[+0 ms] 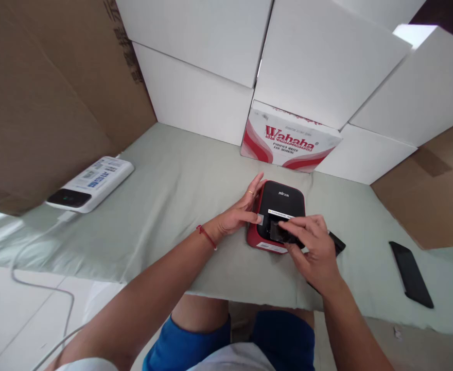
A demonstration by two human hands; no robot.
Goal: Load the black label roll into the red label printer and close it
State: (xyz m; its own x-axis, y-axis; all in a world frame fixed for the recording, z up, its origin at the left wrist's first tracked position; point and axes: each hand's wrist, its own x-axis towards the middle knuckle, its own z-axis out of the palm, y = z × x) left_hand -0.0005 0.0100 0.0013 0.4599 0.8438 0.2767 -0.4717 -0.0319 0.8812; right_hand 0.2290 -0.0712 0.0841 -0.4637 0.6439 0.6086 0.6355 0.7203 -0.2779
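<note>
A small red-and-black box-shaped device (pixel 286 198), which looks like a label printer, rests on the green cloth in front of me. My left hand (pixel 242 211) holds its left side, fingers stretched along the side wall and thumb pressed near a small grey patch on top. At the front opening, a thin dark glossy piece (pixel 276 232) shows. My right hand (pixel 313 245) pinches that piece with fingers and thumb; part of it is hidden. A black flat object (pixel 337 243) lies partly under my right hand, its kind hidden.
A white power-bank-like device (pixel 93 183) with a cable lies at left. On the right is a black phone-like slab (pixel 411 274). A Wahaha carton (pixel 290 139) stands behind, against white boxes (pixel 195 87). Brown cardboard (pixel 56 93) flanks both sides.
</note>
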